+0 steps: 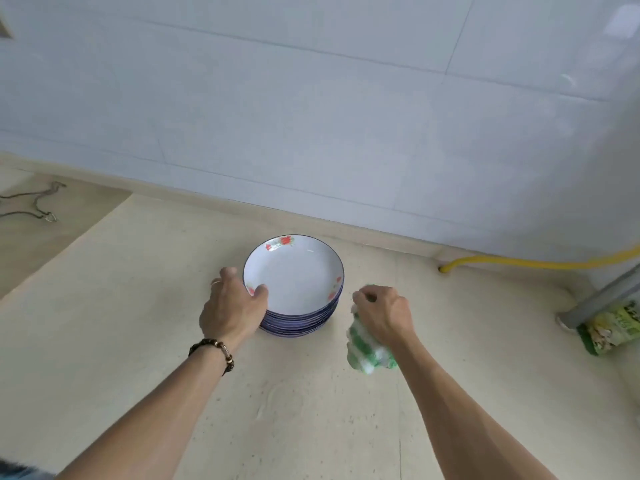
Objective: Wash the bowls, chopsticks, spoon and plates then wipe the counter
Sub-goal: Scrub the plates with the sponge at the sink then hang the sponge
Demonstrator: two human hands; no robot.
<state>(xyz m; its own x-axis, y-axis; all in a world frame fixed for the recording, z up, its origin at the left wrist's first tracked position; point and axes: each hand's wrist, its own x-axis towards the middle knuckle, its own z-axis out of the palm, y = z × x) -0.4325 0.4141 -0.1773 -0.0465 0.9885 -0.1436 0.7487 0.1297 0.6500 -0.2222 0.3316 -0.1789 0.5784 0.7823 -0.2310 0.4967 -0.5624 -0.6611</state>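
Stack of plates sits mid-counter, near the back wall. My left hand grips its left rim, thumb over the top plate, which holds nothing. My right hand is just right of the stack, apart from it, fist closed round a green-and-white cloth. Judgement: left shifts the stack, right wipes beneath.

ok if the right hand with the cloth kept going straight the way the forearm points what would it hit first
Probably the stack of plates. The right hand, closed on the green-and-white cloth, points up-left toward the stack's right edge; depth is unclear.
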